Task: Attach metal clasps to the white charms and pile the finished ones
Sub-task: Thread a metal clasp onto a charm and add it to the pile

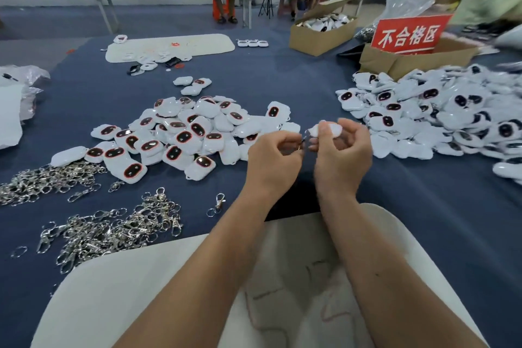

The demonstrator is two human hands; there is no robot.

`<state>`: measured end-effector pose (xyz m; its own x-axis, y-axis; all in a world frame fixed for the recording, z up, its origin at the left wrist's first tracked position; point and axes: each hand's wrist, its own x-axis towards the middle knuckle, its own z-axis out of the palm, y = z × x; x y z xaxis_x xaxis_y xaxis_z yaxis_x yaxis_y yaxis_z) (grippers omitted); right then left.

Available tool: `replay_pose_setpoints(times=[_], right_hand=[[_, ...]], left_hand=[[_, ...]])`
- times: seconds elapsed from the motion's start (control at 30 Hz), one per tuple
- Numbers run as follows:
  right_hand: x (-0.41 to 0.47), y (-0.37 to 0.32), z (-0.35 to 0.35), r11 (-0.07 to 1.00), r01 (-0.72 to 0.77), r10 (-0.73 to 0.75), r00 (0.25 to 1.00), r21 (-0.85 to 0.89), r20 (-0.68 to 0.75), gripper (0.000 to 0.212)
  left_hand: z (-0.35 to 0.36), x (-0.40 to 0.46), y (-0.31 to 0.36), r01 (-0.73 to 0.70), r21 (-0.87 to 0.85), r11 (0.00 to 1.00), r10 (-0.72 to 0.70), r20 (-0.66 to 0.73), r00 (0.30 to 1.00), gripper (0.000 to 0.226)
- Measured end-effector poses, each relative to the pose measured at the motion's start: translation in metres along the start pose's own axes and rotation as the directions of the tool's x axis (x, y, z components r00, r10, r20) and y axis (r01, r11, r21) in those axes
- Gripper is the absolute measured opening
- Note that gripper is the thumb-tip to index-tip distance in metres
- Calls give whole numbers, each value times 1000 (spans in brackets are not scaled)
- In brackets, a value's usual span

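My right hand (343,150) holds a white charm (327,129) between thumb and fingers above the blue table. My left hand (272,161) pinches a small metal clasp (302,142) right at the charm's left end. A heap of white charms with dark oval faces (180,135) lies left of my hands. A bigger pile of white charms (440,116) spreads to the right. Loose metal clasps (118,229) lie in a heap at the front left, with a second heap (42,181) further left. One single clasp (217,203) lies apart near my left forearm.
A red sign with white characters (408,34) stands on a cardboard box (401,61) at the back right. Another open box of white parts (322,32) sits behind it. A white mat (203,44) lies at the far side, plastic bags (17,99) at the left edge.
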<state>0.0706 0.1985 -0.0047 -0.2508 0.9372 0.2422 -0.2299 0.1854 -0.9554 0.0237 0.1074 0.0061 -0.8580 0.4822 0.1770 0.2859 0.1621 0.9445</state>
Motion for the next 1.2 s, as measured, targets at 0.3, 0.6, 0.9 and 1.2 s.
replay_pose_setpoints(times=[0.3, 0.6, 0.9, 1.2], right_hand=[[16, 6, -12, 921, 151, -77, 974, -358, 214, 43], [-42, -3, 16, 639, 709, -239, 550, -296, 801, 17], [-54, -3, 21, 545, 804, -228, 414, -237, 881, 31], [-56, 1, 23, 729, 674, -190, 368, -120, 910, 18]], left_hand=[[24, 8, 10, -219, 320, 922, 261, -95, 961, 23], [-62, -15, -19, -39, 521, 853, 219, -288, 932, 14], [-112, -43, -39, 87, 393, 916, 92, -415, 905, 12], [-112, -39, -41, 190, 506, 841, 13, -371, 929, 16]])
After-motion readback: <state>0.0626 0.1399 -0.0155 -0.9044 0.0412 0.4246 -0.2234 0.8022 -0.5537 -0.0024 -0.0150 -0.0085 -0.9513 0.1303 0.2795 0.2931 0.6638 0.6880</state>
